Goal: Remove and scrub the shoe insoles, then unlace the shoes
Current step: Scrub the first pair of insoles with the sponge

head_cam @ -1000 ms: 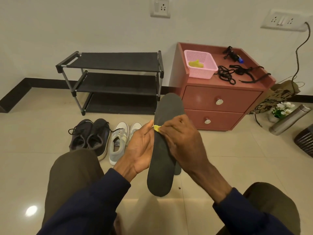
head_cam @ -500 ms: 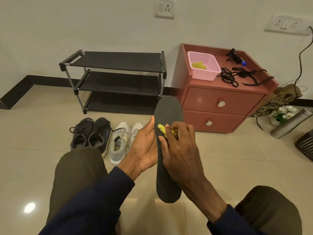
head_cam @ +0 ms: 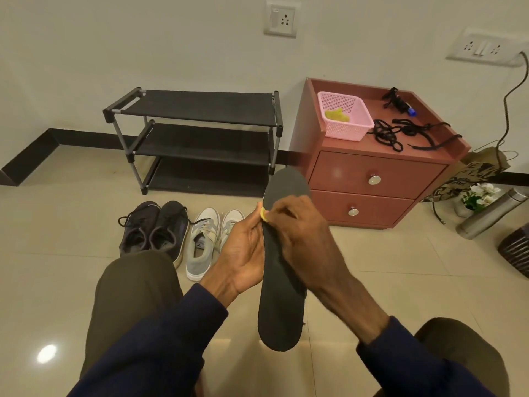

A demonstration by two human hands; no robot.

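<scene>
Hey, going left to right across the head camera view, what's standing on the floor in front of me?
dark shoes → pale grey shoes → red cabinet → steel bottle

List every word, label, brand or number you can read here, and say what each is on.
No text reads clearly.
Brown paper bag: dark printed lettering, creased and partly hidden, unreadable.
Grey-and-white shoe: small dark logo on its footbed, too small to read.
Black insole: no marking visible.
</scene>
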